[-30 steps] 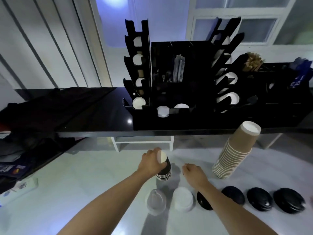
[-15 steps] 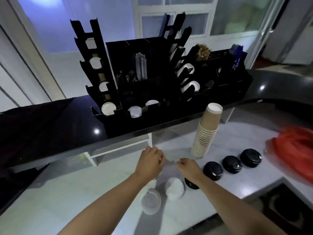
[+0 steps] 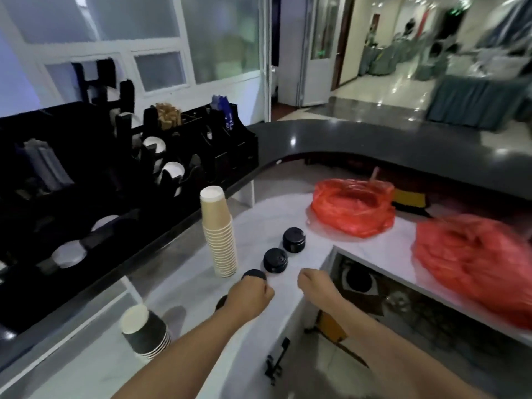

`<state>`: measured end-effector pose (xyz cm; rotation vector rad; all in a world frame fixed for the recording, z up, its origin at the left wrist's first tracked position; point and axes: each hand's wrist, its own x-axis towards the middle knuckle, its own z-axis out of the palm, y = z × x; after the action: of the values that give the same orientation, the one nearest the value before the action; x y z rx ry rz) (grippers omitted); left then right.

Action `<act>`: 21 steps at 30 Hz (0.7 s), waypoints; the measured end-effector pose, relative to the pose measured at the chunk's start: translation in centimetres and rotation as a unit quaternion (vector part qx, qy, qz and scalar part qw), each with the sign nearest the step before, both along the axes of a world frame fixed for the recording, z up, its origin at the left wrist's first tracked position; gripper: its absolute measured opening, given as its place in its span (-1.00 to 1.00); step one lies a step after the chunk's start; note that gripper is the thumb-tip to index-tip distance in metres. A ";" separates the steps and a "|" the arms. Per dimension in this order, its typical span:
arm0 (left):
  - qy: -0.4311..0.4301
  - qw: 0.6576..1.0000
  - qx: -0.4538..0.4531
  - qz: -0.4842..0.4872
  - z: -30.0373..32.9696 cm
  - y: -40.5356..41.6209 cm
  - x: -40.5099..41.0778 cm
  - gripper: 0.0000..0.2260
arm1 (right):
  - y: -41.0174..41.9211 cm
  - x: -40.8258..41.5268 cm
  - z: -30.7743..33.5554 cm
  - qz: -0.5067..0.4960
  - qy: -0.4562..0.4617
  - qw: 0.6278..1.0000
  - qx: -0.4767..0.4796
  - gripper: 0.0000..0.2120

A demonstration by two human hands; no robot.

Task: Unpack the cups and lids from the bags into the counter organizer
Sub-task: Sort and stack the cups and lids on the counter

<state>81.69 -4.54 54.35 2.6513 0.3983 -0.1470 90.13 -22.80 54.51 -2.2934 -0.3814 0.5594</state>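
I have both hands low over the white marble worktop (image 3: 259,220), near its front edge. My left hand (image 3: 250,295) is curled into a loose fist just above a black lid, and I cannot tell whether it touches that lid; my right hand (image 3: 313,283) is curled too, with nothing visible in it, just past the worktop's edge.

The paper cups will be light and easy to crush, so I judge a stack is best taken around its lower middle, with a gentle squeeze, kept upright so the nested ones do not slide apart. The tall stack of tan cups (image 3: 218,234) stands upside down behind my left hand. The short stack of black cups (image 3: 145,332) sits tilted at the near left.

The black lids (image 3: 275,260) are thin, stiff plastic, probably a bit slick; I would pinch each by its rim. I count 3 plainly in a row, and a 4th dark shape peeks from under my left forearm.

2 red plastic bags (image 3: 354,208) lie to the right, soft and crinkly, one near the lids, one further right and blurred. I would lift them by the mouth.

The black organizer (image 3: 184,156) stands on the dark counter to the left, with several white lids already slotted in
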 end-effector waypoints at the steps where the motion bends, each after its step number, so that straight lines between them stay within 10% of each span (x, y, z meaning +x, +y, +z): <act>1: 0.000 1.000 -0.001 -0.015 0.0 -1.5 1.4 -0.67 | -2.0 0.8 0.0 -0.008 -0.004 1.000 0.000 -0.77; 21: -0.026 0.966 -0.027 -0.256 -1.3 -39.5 25.1 -0.84 | -43.9 16.2 -0.9 -0.222 -0.080 0.968 -0.084 -0.79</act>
<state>106.78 -44.03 53.10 2.6386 -0.3133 -0.2437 106.29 -66.73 53.59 -2.4884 0.1149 0.1837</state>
